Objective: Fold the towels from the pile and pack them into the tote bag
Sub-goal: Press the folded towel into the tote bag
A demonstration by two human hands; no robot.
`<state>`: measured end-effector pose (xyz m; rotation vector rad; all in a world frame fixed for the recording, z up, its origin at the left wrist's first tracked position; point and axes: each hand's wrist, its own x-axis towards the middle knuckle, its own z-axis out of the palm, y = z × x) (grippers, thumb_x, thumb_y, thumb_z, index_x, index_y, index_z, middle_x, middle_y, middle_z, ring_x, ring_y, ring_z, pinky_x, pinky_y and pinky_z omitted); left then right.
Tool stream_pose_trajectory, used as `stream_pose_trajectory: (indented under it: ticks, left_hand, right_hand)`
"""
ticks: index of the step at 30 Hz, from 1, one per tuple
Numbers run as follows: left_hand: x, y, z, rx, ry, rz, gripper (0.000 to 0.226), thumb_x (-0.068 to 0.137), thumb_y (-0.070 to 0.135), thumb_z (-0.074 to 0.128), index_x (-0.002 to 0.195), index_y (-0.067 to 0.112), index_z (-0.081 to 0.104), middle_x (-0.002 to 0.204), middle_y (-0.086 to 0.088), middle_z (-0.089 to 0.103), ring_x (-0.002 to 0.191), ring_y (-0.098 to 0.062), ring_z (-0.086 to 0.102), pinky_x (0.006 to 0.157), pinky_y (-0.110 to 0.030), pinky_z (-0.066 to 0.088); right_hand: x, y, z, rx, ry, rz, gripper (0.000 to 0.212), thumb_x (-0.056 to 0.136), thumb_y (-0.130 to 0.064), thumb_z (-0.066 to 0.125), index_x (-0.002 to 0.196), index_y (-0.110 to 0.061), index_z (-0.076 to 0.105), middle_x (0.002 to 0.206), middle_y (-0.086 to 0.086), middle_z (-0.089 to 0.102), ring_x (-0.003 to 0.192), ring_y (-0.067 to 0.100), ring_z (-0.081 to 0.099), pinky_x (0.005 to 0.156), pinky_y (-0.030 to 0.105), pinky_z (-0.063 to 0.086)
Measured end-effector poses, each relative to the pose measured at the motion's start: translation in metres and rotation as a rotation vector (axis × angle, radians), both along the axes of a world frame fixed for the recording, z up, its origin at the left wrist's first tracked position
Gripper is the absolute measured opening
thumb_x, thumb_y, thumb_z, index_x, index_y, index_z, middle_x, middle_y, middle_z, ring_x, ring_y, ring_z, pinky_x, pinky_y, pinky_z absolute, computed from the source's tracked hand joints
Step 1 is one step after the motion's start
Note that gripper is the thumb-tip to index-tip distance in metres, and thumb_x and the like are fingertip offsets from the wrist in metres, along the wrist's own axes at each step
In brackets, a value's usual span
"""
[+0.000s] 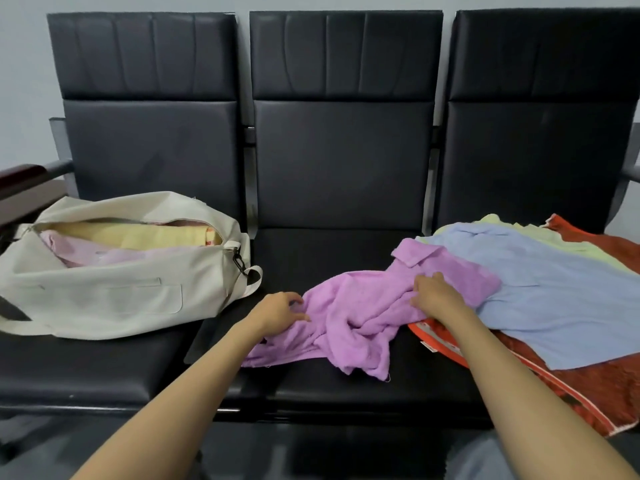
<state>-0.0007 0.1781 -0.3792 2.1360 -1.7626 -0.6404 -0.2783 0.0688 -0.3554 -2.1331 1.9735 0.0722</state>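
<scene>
- My left hand (280,311) is at the left edge of the purple towel (353,320), fingers curled with the thumb closing on them, pinching the hem.
- My right hand (434,296) is on the towel's right half. Its fingers are bent down into the cloth, and I judge they grip a fold, though the fingertips are partly buried.
- The purple towel lies crumpled on the middle seat (311,251), between my two hands. Its long axis runs from near-left to far-right, and the far end overlaps the pile.
- Both hands are already on it, the left nearer the bag and the right nearer the pile. As I read it, the next move is to pull the hands apart along that axis and flatten the towel on the bare seat.
- To the right is the pile: a blue towel (554,292) on top, a pale green towel (498,223) showing behind it and a red towel (606,393) underneath. Dragging the purple one could pull the blue one with it.
- To the left is the tote bag (104,299), on its side with the mouth open, holding a yellow towel (138,233) and a pink towel (79,252). Its strap clip (239,259) hangs at the corner nearest me.
- Nothing stands between the towel and the bag.
</scene>
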Motion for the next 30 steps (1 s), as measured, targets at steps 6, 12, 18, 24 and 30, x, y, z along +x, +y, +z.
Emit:
stream_pose_trajectory:
  ticks: [6, 12, 18, 24, 30]
  left_hand:
    - [-0.031, -0.010, 0.006, -0.330, -0.012, 0.092, 0.028, 0.098, 0.024, 0.047, 0.122, 0.016, 0.058, 0.118, -0.006, 0.053, 0.104, -0.024, 0.056, 0.092, -0.034, 0.044]
    - [-0.067, -0.014, 0.036, -0.259, 0.796, -0.172, 0.049, 0.087, 0.018, 0.069, 0.130, 0.027, 0.047, 0.119, 0.010, 0.058, 0.100, -0.012, 0.062, 0.081, -0.026, 0.054]
    - [-0.061, -0.010, 0.041, -0.263, 0.692, -0.073, 0.021, 0.086, 0.009, 0.065, 0.103, 0.009, 0.054, 0.089, -0.002, 0.064, 0.078, -0.015, 0.064, 0.066, -0.024, 0.055]
    - [-0.042, -0.004, 0.071, -0.409, 0.679, -0.121, 0.011, 0.085, 0.007, 0.067, 0.088, 0.001, 0.059, 0.077, -0.006, 0.062, 0.067, -0.015, 0.061, 0.065, -0.028, 0.054]
    - [-0.030, -0.002, 0.091, 0.110, 0.510, -0.081, 0.010, 0.085, 0.009, 0.065, 0.087, 0.007, 0.055, 0.063, -0.006, 0.057, 0.044, -0.014, 0.052, 0.046, -0.023, 0.045]
  right_hand:
    - [0.005, 0.010, 0.026, -0.446, -0.579, 0.229, 0.018, 0.099, -0.016, 0.047, 0.110, -0.012, 0.061, 0.126, 0.008, 0.044, 0.096, 0.023, 0.057, 0.084, 0.036, 0.046]
    - [0.023, 0.044, 0.054, -0.056, -1.071, 0.523, 0.011, 0.100, -0.010, 0.045, 0.104, -0.012, 0.055, 0.107, 0.001, 0.063, 0.092, 0.008, 0.061, 0.079, 0.028, 0.052]
    - [0.021, 0.048, 0.040, 0.411, -0.737, 0.456, 0.042, 0.089, -0.026, 0.067, 0.126, -0.027, 0.047, 0.111, 0.001, 0.063, 0.089, 0.016, 0.067, 0.068, 0.028, 0.055]
    - [0.015, 0.042, 0.066, 0.315, -1.070, 0.272, 0.026, 0.097, -0.005, 0.042, 0.110, -0.016, 0.062, 0.067, 0.000, 0.061, 0.043, 0.009, 0.051, 0.044, 0.019, 0.040]
    - [0.005, 0.029, 0.073, 0.366, -0.758, 0.187, 0.022, 0.091, -0.004, 0.042, 0.084, -0.014, 0.060, 0.056, -0.001, 0.049, 0.038, 0.008, 0.041, 0.038, 0.016, 0.032]
